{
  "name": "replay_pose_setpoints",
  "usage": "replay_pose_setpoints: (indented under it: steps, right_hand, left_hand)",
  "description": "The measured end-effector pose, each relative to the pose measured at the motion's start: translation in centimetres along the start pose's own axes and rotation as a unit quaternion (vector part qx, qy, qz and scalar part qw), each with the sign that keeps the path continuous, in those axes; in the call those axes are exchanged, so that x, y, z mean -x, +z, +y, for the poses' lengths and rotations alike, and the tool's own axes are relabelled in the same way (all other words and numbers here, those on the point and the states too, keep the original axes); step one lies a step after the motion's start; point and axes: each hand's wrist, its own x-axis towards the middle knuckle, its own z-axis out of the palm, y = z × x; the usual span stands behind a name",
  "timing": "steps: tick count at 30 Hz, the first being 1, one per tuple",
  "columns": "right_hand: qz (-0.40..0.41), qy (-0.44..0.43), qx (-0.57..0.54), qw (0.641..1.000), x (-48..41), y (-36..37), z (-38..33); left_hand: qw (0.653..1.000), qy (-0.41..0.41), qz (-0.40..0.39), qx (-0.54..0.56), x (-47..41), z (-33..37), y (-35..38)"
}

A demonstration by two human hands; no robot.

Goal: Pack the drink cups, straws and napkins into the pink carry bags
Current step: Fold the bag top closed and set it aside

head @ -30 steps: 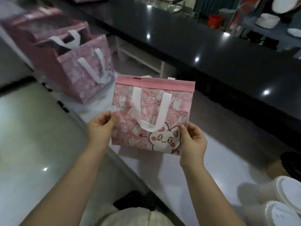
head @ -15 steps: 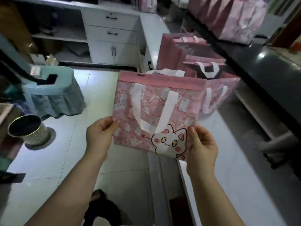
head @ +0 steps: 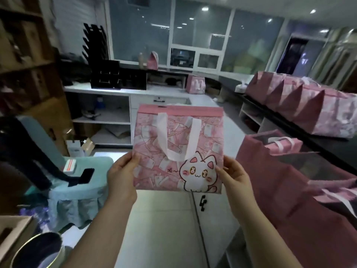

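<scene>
Both hands grasp one flat, folded pink fabric carry bag (head: 178, 147) in mid-air in front of the person: the left hand (head: 121, 178) pinches its lower left edge, thumb on the printed front, and the right hand (head: 236, 181) pinches its lower right edge beside the white cartoon cat print (head: 199, 174). The bag hangs upright, its plain pink top band level, and its white strap handle (head: 178, 138) lies flat against the front in a U shape.

Low at the left stands a round metal bin (head: 36, 250), with a chair under a light blue cloth cover (head: 77, 190) beyond it on the pale tiled floor (head: 162, 229). At the right, close by, opened pink bags (head: 289, 190) stand in a group. Further off, a row of pink bags (head: 301, 105) lines the dark counter (head: 328, 149). Against the far wall a white cabinet with open shelves (head: 108, 117) carries black organiser trays (head: 116, 78), and another upright pink bag (head: 195, 85) sits under the large windows (head: 199, 37).
</scene>
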Motion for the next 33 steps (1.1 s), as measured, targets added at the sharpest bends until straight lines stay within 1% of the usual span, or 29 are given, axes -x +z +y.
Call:
replay_pose_setpoints:
  steps: [3,5,7,9,13,16,18,22,25,28,33]
  right_hand:
    - [0.049,0.006,0.006,0.999,-6.4,2.0,1.3]
    - [0.071,0.0,0.031,0.997,-11.0,2.8,1.7]
    - [0.057,-0.009,0.058,0.997,-16.0,3.5,2.2]
    - [0.039,-0.021,0.063,0.997,-21.0,4.5,2.9]
    - [0.024,-0.043,0.013,0.999,-31.8,7.5,4.3]
    - [-0.015,-0.037,0.0,0.999,-40.5,9.6,4.5]
    - [-0.04,-0.03,-0.002,0.999,-46.3,10.9,4.4]
    - [-0.064,-0.023,-0.001,0.998,-56.7,13.4,6.0]
    - [-0.036,-0.021,-0.021,0.999,-62.3,15.3,8.9]
    - [0.009,0.002,-0.054,0.999,-67.3,17.4,12.1]
    - [0.074,0.004,-0.1,0.992,-78.5,21.0,15.2]
  left_hand:
    - [1.0,-0.01,-0.017,-0.007,-7.0,0.7,3.4]
    - [1.0,-0.021,-0.024,0.001,-11.3,1.1,5.6]
    - [0.999,-0.024,-0.025,0.011,-15.5,1.4,7.6]
    - [0.999,-0.017,-0.021,0.021,-19.8,1.3,9.4]
    - [0.999,0.019,-0.017,0.026,-28.6,2.0,13.8]
    - [0.999,0.047,0.002,0.016,-35.0,3.2,18.0]
    - [0.999,0.049,0.02,0.012,-39.4,4.0,20.7]
    - [0.997,0.062,0.041,-0.001,-47.8,4.1,24.4]
    - [0.996,0.07,0.046,0.019,-53.1,2.4,25.4]
    - [0.998,0.054,0.041,0.012,-58.7,0.3,26.7]
    - [0.998,0.057,0.018,0.027,-70.6,-2.2,31.3]
